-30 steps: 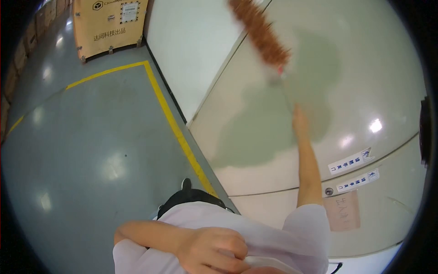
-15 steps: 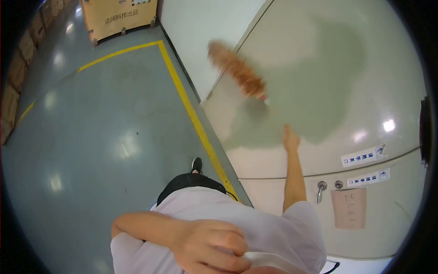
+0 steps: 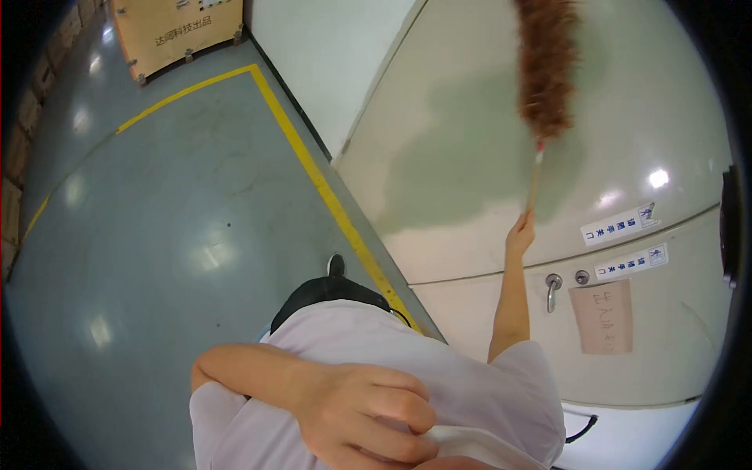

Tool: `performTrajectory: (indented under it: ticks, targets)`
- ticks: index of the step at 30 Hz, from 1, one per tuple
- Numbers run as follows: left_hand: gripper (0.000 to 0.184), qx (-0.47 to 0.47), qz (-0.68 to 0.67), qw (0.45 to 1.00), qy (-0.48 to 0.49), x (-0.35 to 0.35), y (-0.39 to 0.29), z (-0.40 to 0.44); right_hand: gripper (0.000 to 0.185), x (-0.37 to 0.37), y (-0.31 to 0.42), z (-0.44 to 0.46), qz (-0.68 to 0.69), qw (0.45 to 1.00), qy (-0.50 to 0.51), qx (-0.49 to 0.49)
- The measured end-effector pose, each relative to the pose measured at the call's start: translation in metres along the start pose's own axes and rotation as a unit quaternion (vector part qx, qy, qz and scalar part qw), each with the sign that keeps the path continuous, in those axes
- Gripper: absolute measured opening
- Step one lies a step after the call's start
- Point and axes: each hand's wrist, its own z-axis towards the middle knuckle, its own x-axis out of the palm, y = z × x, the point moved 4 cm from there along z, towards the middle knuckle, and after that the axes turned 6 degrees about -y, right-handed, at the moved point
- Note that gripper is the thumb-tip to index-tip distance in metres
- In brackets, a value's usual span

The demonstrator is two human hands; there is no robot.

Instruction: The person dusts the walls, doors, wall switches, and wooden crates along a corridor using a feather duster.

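A person's right hand [image 3: 521, 233] wraps its fingers around the handle [image 3: 535, 184] of a brown duster [image 3: 547, 70], raised at far right before a pale door [image 3: 634, 117]; light, even strokes should suit its soft fibres. The near left hand [image 3: 364, 411] curls its fingers at the chest, contents indiscernible.

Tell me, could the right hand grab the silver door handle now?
Probably not: the right hand is holding the duster, though nothing covers the silver door handle.
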Motion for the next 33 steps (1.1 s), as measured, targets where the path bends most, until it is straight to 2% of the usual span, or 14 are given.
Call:
performTrajectory:
  ticks: [2,4,6,9,12,15,18,20,22,26,31,33]
  targets:
    - [0.022,0.001,0.005,1.0,-0.001,0.0,-0.005,0.001,0.031,0.017,-0.035,-0.043,-0.001,0.99,-0.011,-0.138]
    - [0.022,0.009,0.015,1.0,0.0,0.0,-0.01,0.001,0.03,0.021,-0.052,-0.078,-0.078,0.982,0.113,-0.128]
    - [0.021,0.02,0.031,0.999,0.004,0.004,-0.017,-0.001,0.024,0.024,-0.054,-0.099,-0.204,0.936,0.266,-0.107]
    - [0.02,0.032,0.054,0.998,0.006,0.006,-0.027,-0.004,0.017,0.044,-0.053,-0.115,-0.295,0.869,0.37,-0.148]
    - [0.02,0.04,0.04,0.998,0.041,0.002,-0.039,-0.007,0.014,0.063,-0.043,-0.115,-0.329,0.85,0.374,-0.171]
    - [0.021,0.057,0.047,0.996,0.055,-0.005,-0.045,-0.006,0.017,0.051,-0.002,-0.089,-0.261,0.897,0.328,-0.14]
    - [0.021,0.073,0.048,0.995,0.043,-0.011,-0.041,-0.011,0.023,0.042,0.057,-0.037,-0.157,0.96,0.185,-0.141]
    - [0.021,0.077,0.04,0.995,0.039,-0.018,-0.035,-0.012,0.027,0.038,0.104,0.009,-0.014,0.984,0.077,-0.16]
    - [0.02,0.076,0.033,0.996,0.039,-0.027,-0.027,-0.011,0.028,0.034,0.154,0.059,0.092,0.985,0.039,-0.139]
    - [0.018,0.077,0.061,0.995,0.028,-0.052,-0.011,-0.009,0.033,0.041,0.239,0.151,0.198,0.968,-0.036,-0.147]
    - [0.016,0.06,0.078,0.994,0.038,-0.085,0.013,0.005,0.035,0.099,0.289,0.232,0.208,0.949,-0.12,-0.202]
    - [0.017,0.033,0.1,0.993,0.05,-0.098,0.029,0.005,0.035,0.133,0.292,0.237,0.179,0.963,-0.074,-0.186]
